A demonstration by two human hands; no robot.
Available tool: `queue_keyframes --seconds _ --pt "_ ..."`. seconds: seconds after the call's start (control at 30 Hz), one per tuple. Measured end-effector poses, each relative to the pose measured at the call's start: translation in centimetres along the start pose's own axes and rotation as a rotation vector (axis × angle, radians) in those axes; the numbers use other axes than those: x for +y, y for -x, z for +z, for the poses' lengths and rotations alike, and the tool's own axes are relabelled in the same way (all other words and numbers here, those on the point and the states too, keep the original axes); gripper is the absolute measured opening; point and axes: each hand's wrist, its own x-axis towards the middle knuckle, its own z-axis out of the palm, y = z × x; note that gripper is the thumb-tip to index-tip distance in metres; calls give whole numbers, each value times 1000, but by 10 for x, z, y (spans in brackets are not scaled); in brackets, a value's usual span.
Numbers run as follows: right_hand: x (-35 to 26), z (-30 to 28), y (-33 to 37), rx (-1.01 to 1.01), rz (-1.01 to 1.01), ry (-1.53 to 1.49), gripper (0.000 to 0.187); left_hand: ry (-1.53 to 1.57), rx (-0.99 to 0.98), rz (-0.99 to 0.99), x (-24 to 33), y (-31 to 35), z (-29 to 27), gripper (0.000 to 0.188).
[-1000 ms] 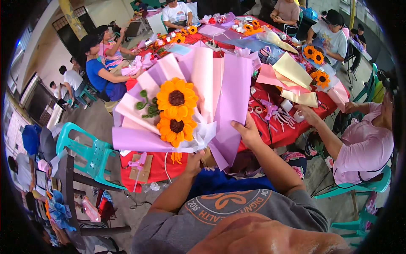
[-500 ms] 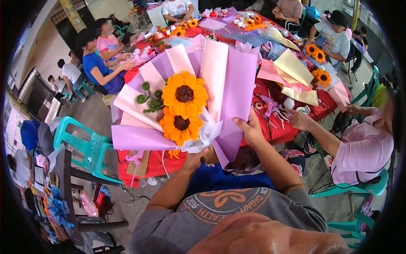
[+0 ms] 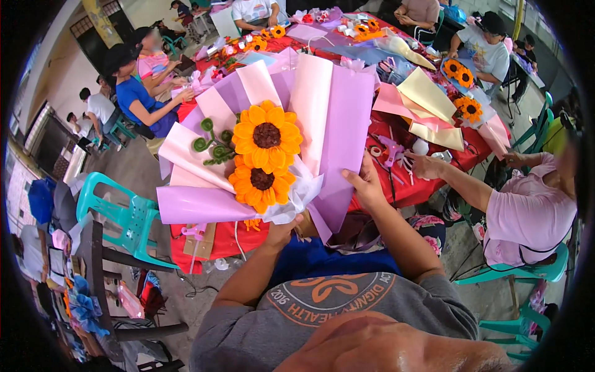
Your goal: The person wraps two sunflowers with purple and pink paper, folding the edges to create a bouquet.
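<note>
A bouquet with two fuzzy orange sunflowers (image 3: 266,135) and green curled stems (image 3: 214,146) is held up in front of me. Pale pink and purple wrapping paper (image 3: 344,136) fans out around the flowers, with white tissue (image 3: 297,197) gathered at their base. My left hand (image 3: 282,232) is closed around the bottom of the bouquet, its fingers partly hidden under the paper. At the right edge my right hand (image 3: 367,186) pinches the purple sheet, thumb in front and fingers behind.
Beyond the bouquet runs a red-covered table (image 3: 396,192) bearing other sunflowers, paper sheets (image 3: 427,99) and a pink glue gun (image 3: 390,152). Another glue gun (image 3: 194,232) lies at the near left corner. A co-worker's hand (image 3: 427,166) reaches in from the right. A green chair (image 3: 118,217) stands left.
The bouquet has shifted slightly left, both my hands keeping their hold. On the right, the co-worker's hand has moved a little left over the table, toward the glue gun.
</note>
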Motion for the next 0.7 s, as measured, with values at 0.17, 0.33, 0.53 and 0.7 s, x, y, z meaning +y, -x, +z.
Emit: queue_keyframes --seconds 0.17,0.33,0.53,0.7 --pt "18 2 10 -9 73 26 45 -34 20 45 -2 -7 -1 48" --pt "36 7 7 69 140 59 48 94 104 -53 -8 -8 -15 56" --pt "66 -11 9 153 309 98 48 206 81 -226 -28 -11 -26 48" --pt "95 -51 5 185 442 185 48 248 65 -313 -48 -20 -41 37"
